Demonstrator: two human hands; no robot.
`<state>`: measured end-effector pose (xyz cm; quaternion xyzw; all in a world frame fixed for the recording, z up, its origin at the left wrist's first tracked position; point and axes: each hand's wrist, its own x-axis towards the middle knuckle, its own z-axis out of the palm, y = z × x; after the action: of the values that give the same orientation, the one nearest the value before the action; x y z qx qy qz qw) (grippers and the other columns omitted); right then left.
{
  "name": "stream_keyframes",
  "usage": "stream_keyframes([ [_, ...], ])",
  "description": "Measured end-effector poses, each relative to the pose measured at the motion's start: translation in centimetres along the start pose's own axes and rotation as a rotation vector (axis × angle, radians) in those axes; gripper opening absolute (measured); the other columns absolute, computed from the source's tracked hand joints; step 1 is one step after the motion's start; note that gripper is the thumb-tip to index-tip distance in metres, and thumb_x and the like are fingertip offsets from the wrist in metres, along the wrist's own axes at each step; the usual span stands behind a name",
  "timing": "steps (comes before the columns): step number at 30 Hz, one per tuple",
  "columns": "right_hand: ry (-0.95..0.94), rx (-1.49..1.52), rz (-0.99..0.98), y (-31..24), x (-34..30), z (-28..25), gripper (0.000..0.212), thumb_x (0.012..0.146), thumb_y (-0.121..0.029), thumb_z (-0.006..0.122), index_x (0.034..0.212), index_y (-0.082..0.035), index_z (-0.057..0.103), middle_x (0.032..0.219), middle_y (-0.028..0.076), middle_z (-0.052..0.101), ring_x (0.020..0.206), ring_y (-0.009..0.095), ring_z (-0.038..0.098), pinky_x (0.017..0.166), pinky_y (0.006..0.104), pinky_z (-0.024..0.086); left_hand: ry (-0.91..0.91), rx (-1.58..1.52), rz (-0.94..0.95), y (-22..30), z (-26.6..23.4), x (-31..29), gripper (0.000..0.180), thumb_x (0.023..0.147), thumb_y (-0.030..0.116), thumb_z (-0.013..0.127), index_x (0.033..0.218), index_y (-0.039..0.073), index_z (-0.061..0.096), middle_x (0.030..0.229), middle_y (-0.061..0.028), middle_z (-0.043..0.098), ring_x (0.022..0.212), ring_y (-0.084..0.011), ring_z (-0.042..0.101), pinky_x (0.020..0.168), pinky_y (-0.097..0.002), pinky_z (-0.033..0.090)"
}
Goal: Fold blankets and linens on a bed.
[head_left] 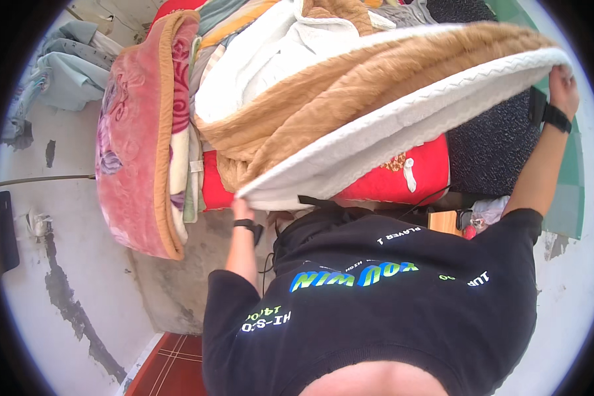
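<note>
A thick blanket (350, 92), tan on one face and white fleece on the other, is stretched between my two hands above the bed. My left hand (243, 210) grips its near-left corner, low and close to my body. Out at the far right, my raised right hand (562, 89) clutches the other end of the same white edge. The edge sags in a long curve between them, and the tan part is a little blurred by motion. White fleece folds bunch up toward the far side. Both wrists wear dark bands.
Folded pink floral blankets with an orange border (138, 145) hang over the bed's left end. A red sheet (402, 181) shows under the raised blanket, beside a dark textured mat (492, 145). Light-blue clothes (72, 72) hang at the left wall. A small wooden box (445, 222) stands near my right side.
</note>
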<state>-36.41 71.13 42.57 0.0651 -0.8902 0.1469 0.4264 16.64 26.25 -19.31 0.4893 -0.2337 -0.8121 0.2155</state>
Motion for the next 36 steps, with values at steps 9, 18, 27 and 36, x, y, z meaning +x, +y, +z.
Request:
stream_keyframes([
  [9,-0.283,0.188,0.311,12.2,-17.6,6.0,0.034,0.091,-0.017,0.048,0.114,0.007,0.056,0.112,0.015,0.064,0.104,0.023,0.06,0.088,0.0332,0.048,0.271,0.542,1.403,48.0,12.2,-26.3,0.029,0.091,0.013,0.044,0.11,-0.005,0.056,0.108,-0.0192,0.062,0.092,-0.0289,0.065,0.079,-0.0419,0.056],
  [18,-0.142,1.369,1.411,29.3,-36.8,7.0,0.028,0.085,-0.016,0.045,0.1,0.001,0.061,0.099,0.012,0.066,0.091,0.026,0.064,0.083,0.038,0.052,0.32,0.443,0.251,28.2,-9.4,-13.3,0.028,0.09,0.019,0.057,0.112,0.002,0.06,0.099,-0.0053,0.065,0.084,-0.0161,0.061,0.068,-0.0292,0.05],
  [27,-0.046,1.061,1.479,23.3,-38.9,1.8,0.02,0.087,-0.017,0.044,0.092,-0.007,0.061,0.08,0.004,0.065,0.065,0.015,0.061,0.046,0.0217,0.044,0.136,1.394,0.15,39.1,-7.9,-4.1,0.018,0.08,0.0,0.053,0.093,0.002,0.066,0.071,-0.0062,0.062,0.052,-0.0128,0.056,0.042,-0.0267,0.045],
  [36,-0.165,1.302,1.382,20.2,-40.2,3.6,0.021,0.091,-0.017,0.044,0.097,-0.005,0.06,0.086,0.006,0.065,0.069,0.016,0.06,0.054,0.0251,0.046,-0.016,1.644,0.212,43.7,5.0,0.6,0.022,0.077,-0.005,0.049,0.085,-0.004,0.068,0.064,-0.0092,0.061,0.048,-0.0164,0.057,0.042,-0.0304,0.047],
])
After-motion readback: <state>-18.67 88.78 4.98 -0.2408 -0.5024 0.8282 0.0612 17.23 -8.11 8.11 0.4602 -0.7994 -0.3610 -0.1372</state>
